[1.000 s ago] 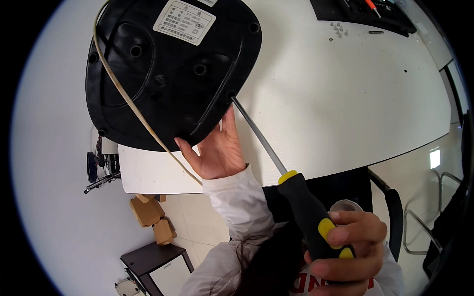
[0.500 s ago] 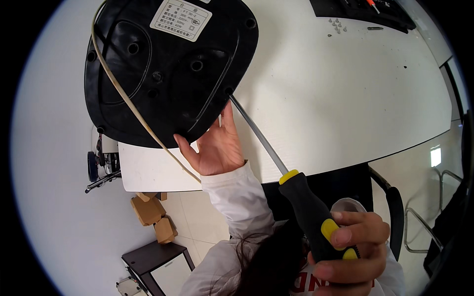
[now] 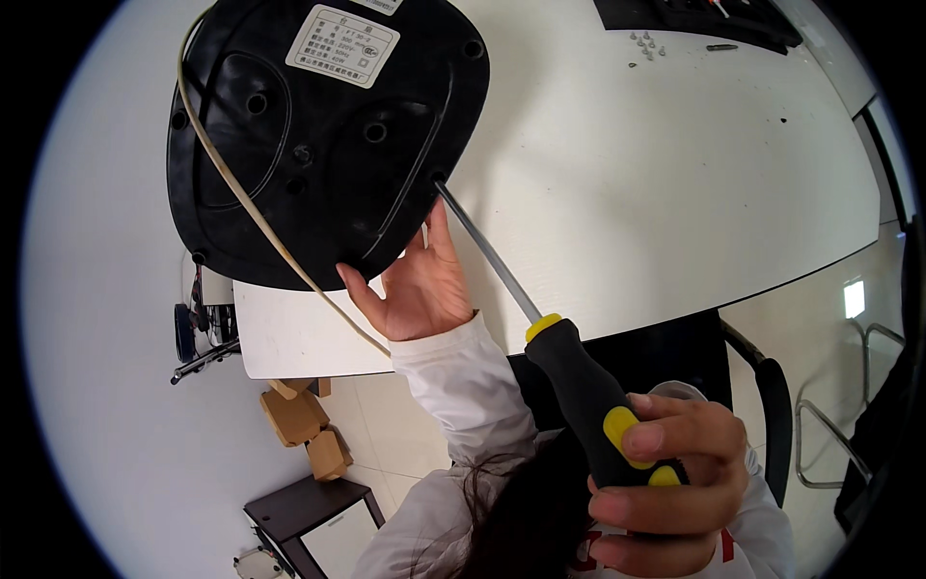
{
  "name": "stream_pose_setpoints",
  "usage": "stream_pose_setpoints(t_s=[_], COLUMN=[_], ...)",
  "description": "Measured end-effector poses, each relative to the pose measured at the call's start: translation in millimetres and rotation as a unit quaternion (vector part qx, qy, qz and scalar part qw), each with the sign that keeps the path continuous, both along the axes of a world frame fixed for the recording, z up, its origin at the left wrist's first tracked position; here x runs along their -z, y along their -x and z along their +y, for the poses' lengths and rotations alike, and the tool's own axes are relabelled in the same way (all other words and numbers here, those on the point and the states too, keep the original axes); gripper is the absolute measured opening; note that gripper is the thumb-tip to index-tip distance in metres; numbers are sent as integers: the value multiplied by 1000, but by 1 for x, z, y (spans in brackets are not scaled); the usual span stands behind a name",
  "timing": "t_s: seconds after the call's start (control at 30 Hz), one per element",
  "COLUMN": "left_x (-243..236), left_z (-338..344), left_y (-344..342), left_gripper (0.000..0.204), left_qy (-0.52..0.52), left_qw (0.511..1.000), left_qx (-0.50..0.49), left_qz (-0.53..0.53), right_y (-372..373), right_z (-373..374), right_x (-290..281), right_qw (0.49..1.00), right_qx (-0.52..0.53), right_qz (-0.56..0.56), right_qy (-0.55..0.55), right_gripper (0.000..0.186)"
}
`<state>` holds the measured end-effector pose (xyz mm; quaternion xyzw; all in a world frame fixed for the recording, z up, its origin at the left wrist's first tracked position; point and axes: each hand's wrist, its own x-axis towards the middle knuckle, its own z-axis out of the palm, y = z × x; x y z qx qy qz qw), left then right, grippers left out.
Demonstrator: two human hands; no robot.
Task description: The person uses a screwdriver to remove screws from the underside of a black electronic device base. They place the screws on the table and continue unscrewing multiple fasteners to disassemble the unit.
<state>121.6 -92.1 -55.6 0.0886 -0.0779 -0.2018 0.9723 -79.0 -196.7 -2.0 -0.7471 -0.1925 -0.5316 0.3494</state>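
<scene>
A black plastic appliance base (image 3: 328,193) is held up with its underside toward me; it bears a white label (image 3: 342,45) and several round holes. Across it runs a cream power cord (image 3: 236,188). My left hand (image 3: 424,289) grips the base's lower edge, thumb on the near face and the other fingers partly hidden behind. In my right hand (image 3: 680,478) is a screwdriver (image 3: 579,381) with a black and yellow handle, my fingers wrapped round it. Its metal shaft slants up to the left, and the tip sits at a hole on the base's right edge.
Several small screws (image 3: 648,46) and a dark bit (image 3: 721,47) lie at the back of the white table (image 3: 656,212), beside a black tool case (image 3: 704,21). A black chair (image 3: 772,386) is at the right; cardboard boxes (image 3: 294,417) and a dark side table (image 3: 309,511) stand lower left.
The screwdriver handle and my right hand have shifted slightly left, the tip staying at the same edge hole. The base has also moved a little left in view.
</scene>
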Motion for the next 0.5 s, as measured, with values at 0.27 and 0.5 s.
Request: stream_pose_setpoints(t_s=[0.27, 0.5], left_x=[-3, -3], left_z=[-2, -2], left_y=[1, 1], left_gripper=[65, 66], left_qy=[-30, -41], left_qw=[1000, 999], left_qx=[-9, -17], left_qz=[5, 6], right_y=[-1, 6], right_z=[-4, -5], right_x=[4, 4], right_qw=[999, 1000], right_qx=[10, -9], right_qz=[-27, 10], right_qy=[25, 22], right_gripper=[28, 30])
